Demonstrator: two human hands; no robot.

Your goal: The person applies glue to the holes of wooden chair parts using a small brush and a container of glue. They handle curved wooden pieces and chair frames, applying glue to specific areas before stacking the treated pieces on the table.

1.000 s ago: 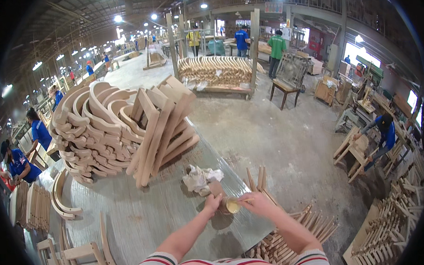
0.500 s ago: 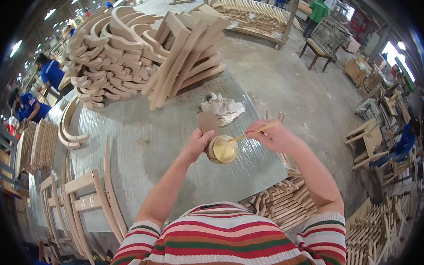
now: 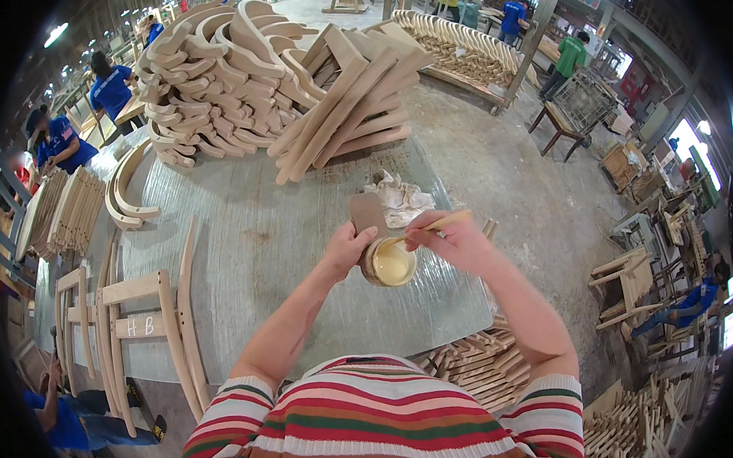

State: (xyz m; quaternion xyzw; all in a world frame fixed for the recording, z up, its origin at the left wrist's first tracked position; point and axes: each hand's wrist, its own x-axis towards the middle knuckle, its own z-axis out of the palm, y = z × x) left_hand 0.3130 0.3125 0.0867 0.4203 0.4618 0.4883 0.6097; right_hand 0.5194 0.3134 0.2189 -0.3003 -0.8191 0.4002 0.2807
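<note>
My left hand [image 3: 351,247] is closed around the side of a small round container [image 3: 394,263] of pale yellow, creamy liquid, tilted so that its inside shows. A flat brown piece like cardboard [image 3: 367,214] stands up beside my left thumb; how it joins the container I cannot tell. My right hand [image 3: 448,241] pinches a thin wooden stick [image 3: 447,220], whose lower end reaches into the container's mouth. Just beyond them a crumpled whitish cloth [image 3: 401,200] lies on the plastic-covered table [image 3: 247,273].
Curved wooden parts [image 3: 216,97] and crossed wooden frames [image 3: 350,108] are heaped at the table's far side. Chair-back frames [image 3: 148,325] lean at the left edge. More wooden pieces [image 3: 484,366] lie below the right edge. Several people in blue work around the hall.
My right hand has moved left, nearer the container, and the stick's tip sits closer to its rim. The whole view has shifted slightly.
</note>
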